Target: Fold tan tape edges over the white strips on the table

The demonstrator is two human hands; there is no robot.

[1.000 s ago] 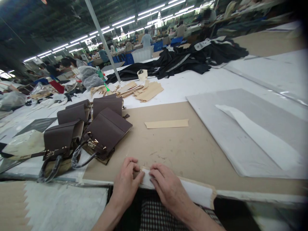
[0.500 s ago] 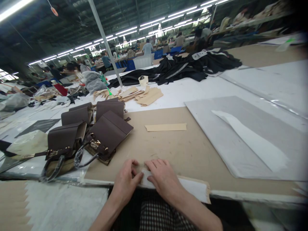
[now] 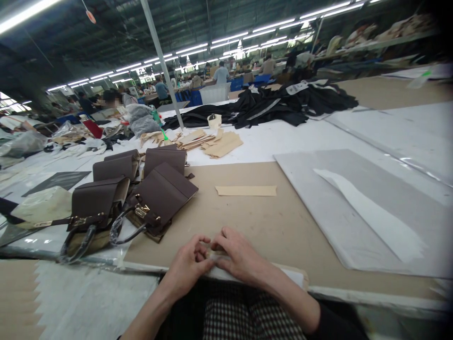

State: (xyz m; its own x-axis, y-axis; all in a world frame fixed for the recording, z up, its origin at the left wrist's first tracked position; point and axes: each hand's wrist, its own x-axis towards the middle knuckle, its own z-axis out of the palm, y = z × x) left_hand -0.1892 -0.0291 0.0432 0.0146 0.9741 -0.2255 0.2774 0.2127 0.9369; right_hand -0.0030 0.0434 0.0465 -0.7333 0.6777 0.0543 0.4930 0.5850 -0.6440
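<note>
The white strip with a tan edge [image 3: 296, 276] lies along the surface's [image 3: 262, 222] near edge, its far end running out beneath the right hand [image 3: 238, 255]; that hand's curled fingers nearly meet the left hand's [image 3: 191, 260], and I can't tell whether either pair pinches it. Beyond the fingers lies a short tan strip [image 3: 246, 191], with dark brown handbags [image 3: 164, 191] to their left.

Glaring tube lights [image 3: 28, 15], dark upper-right corner
</note>
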